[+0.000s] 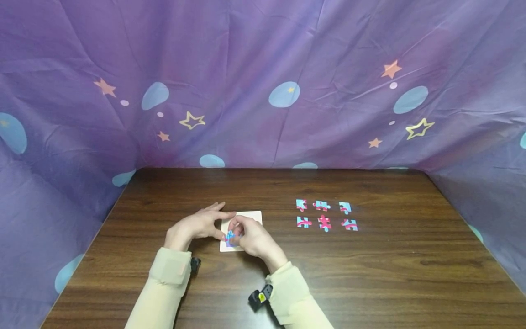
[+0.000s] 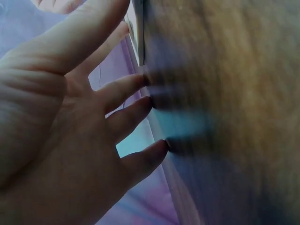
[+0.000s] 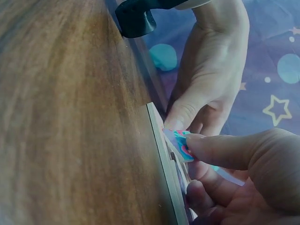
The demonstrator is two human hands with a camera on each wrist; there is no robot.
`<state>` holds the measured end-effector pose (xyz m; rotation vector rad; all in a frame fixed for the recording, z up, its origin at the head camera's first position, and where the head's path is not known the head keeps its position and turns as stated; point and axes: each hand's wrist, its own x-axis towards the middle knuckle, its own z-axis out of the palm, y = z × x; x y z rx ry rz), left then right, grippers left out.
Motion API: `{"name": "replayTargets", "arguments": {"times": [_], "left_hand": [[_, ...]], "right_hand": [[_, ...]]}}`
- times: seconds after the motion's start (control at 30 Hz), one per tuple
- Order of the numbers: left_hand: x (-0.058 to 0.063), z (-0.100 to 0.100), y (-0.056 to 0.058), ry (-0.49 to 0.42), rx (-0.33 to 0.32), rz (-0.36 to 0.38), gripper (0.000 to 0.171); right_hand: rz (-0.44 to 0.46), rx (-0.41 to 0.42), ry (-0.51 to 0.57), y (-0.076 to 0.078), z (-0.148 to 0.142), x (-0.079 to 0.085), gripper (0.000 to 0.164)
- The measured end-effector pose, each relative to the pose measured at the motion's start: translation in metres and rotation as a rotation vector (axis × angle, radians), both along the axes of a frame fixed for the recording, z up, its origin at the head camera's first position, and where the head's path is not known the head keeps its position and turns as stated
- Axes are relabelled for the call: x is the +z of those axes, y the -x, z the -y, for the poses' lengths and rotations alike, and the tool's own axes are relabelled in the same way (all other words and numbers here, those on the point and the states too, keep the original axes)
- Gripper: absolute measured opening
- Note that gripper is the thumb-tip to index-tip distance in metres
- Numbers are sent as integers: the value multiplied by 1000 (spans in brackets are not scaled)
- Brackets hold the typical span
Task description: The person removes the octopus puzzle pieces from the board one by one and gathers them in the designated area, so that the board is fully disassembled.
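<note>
A white puzzle board [image 1: 254,215] lies left of the table's middle, both hands over it. My right hand [image 1: 254,236] pinches a blue and pink jigsaw piece [image 3: 180,141] between thumb and fingers. In the right wrist view that piece is tilted at the board's surface. My left hand [image 1: 196,226] spreads over the board's left edge, its thumb close beside the piece. Seen from the left wrist, its outer fingertips [image 2: 161,145] touch the tabletop beyond the board. The hands hide part of the board.
Several loose pink and blue jigsaw pieces [image 1: 324,222] lie in two rows on the brown wooden table [image 1: 394,265], right of the board. A purple curtain [image 1: 246,55] with stars and ovals hangs behind and beside the table. Each wrist wears a black camera [image 1: 260,297].
</note>
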<state>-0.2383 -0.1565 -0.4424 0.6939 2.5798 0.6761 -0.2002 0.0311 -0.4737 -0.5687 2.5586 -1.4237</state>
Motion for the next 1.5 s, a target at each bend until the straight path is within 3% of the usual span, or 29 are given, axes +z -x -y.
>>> {"name": "replayTargets", "arguments": {"times": [0.2,0.63,0.87,1.07,1.4,1.5], "left_hand": [[1,2,-2,18,-27,-20,62],[-6,3,-2,-101,-143,-118,47],[-6,3,-2,-95,-127,-103,46],[-5,1,-2,-82,-134,-107,47],[0,-4,-1,-48,-121,-85,47],[-1,-4,-2,-52,-116,-80,47]], "right_hand": [[39,10,56,0,-2,-1,24],[134,-1,187,4,-8,1,20],[160,8,228,6,-10,0,20],[159,13,326,8,-17,3,24],[148,-40,424,11,-38,30,24],[138,-64,431,12,-45,31,24]]}}
